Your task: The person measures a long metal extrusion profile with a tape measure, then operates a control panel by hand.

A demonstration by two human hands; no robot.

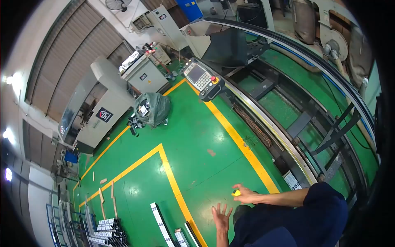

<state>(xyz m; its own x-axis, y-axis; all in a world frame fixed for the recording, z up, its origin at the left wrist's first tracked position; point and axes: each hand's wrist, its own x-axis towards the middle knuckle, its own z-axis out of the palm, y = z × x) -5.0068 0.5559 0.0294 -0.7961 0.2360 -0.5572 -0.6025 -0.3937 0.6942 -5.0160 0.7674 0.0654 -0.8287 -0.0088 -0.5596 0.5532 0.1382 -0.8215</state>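
Observation:
In the head view my left hand is raised over the green floor with its fingers spread and nothing in it. To its upper right, my right hand grips a small yellow object, which looks like a tape measure. The two hands are apart. Below and to the left of my left hand, long wrapped profiles lie near a yellow floor line.
A long machine bed with a control panel runs along the right. A grey machine, a cabinet and a full green bag stand at the upper left. Stacked profiles are at the lower left.

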